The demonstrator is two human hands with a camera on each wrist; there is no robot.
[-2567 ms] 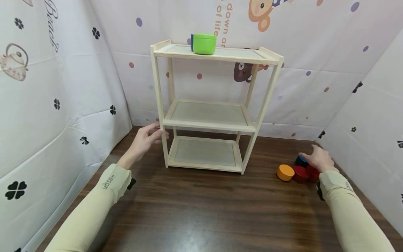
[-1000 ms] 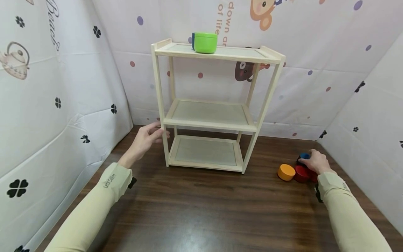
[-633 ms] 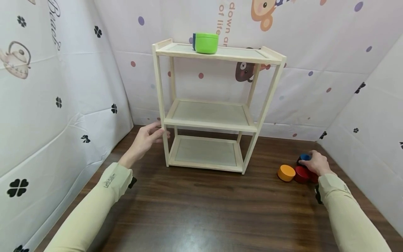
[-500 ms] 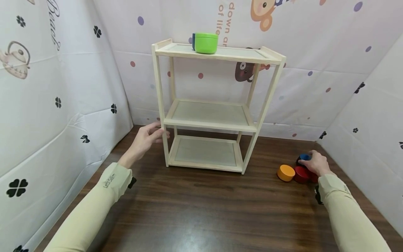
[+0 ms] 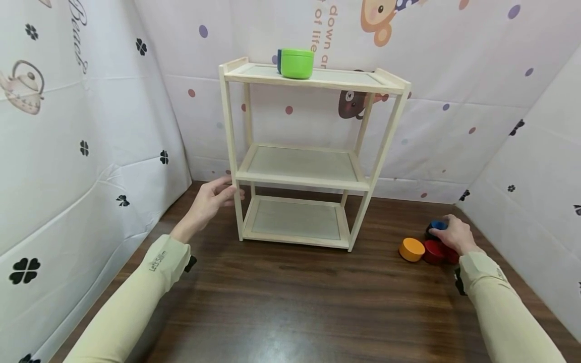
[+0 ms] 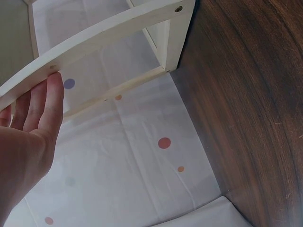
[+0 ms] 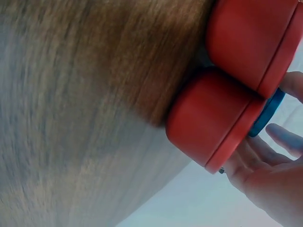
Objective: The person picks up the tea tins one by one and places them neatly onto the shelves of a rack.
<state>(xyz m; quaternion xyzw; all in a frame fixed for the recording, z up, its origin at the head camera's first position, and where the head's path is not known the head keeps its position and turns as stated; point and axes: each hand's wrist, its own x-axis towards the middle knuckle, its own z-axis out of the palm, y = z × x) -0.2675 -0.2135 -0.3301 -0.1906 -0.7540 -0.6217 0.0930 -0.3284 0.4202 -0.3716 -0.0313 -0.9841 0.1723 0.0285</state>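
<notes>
My left hand (image 5: 208, 201) holds the left front post (image 5: 236, 212) of a pale wooden three-tier shelf (image 5: 303, 184). Its fingers pass behind the post and show under the wood in the left wrist view. At the far right, my right hand (image 5: 455, 235) grips a dark blue round lidded container (image 5: 434, 226) from above, thumb on one side and fingers on the other. Two red round lidded containers (image 7: 213, 118) stand close by, one partly hidden under this hand in the head view. An orange one (image 5: 411, 249) sits to their left.
On the shelf's top tier stands a green lidded container (image 5: 297, 64), with a dark blue one (image 5: 279, 60) partly hidden behind it. Printed white cloth (image 5: 513, 166) walls in the dark wooden table (image 5: 290, 297) at the back and sides.
My right hand has come down onto the blue container and taken hold of it, its fingers drawing in from a wider spread. The left hand stays at the post.
</notes>
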